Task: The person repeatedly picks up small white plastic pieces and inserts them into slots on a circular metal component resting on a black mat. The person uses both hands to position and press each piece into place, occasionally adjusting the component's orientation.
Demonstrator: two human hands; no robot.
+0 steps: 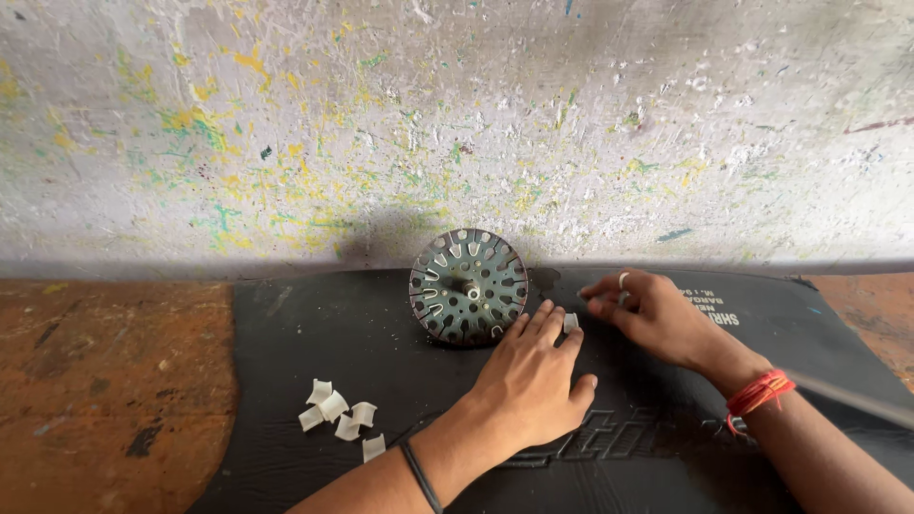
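A round slotted metal disc (467, 286) with a short centre shaft leans tilted against the paint-spattered wall, standing on a black rubber mat (324, 324). My left hand (533, 376) lies flat on the mat just right of the disc, fingers together, their tips beside a small white folded piece (570, 322). My right hand (652, 314) rests further right with curled fingers pinching at that same white piece; a ring shows on one finger and a red thread on the wrist.
Several small white folded pieces (338, 419) lie in a loose pile on the mat's left part. Worn brown floor (105, 381) surrounds the mat. The wall (457, 114) rises directly behind the disc.
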